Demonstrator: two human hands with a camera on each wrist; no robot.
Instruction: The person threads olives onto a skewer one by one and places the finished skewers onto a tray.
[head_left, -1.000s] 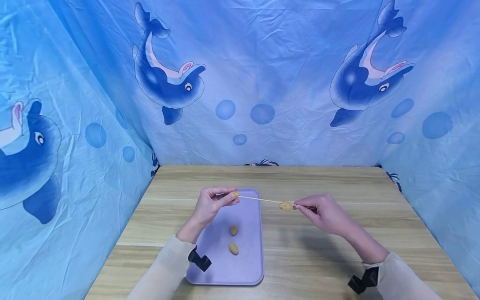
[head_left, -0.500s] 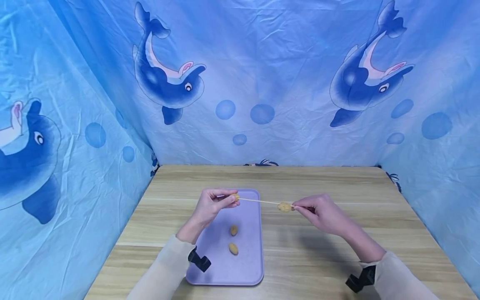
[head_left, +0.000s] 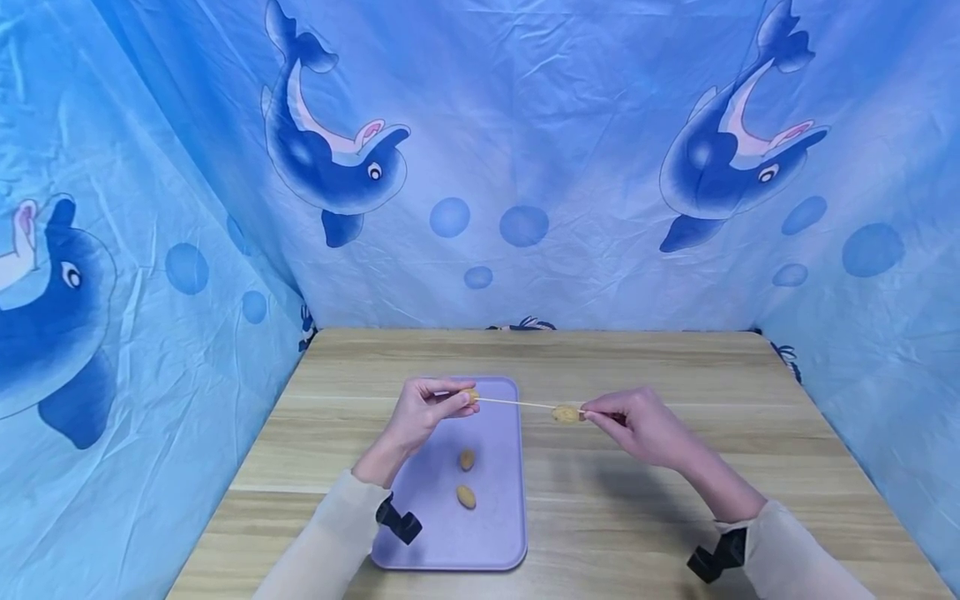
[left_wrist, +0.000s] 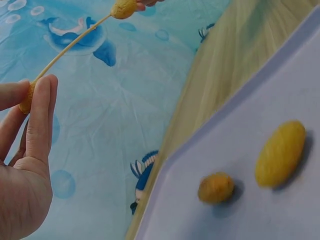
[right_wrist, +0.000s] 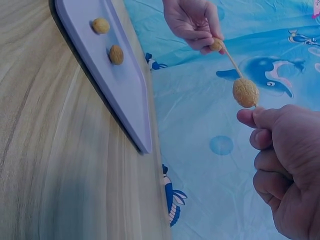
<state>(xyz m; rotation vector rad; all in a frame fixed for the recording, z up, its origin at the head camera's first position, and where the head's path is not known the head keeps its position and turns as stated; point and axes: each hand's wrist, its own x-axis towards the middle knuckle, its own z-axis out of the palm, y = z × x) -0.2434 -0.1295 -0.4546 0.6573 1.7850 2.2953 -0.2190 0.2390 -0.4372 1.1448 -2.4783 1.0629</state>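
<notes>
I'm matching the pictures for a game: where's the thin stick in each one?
Head: the thin stick is below the centre, between the left hand and right hand.
Left wrist: upper left, slanting up to the right.
Right wrist: upper right.
Shared landmark: the purple tray.

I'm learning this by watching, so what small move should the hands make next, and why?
Probably the left hand should push its yellowish piece gently along the stick: the stick meets that piece, the right hand grips the opposite end, and bare stick separates it from the other piece, beside the right hand.
</notes>
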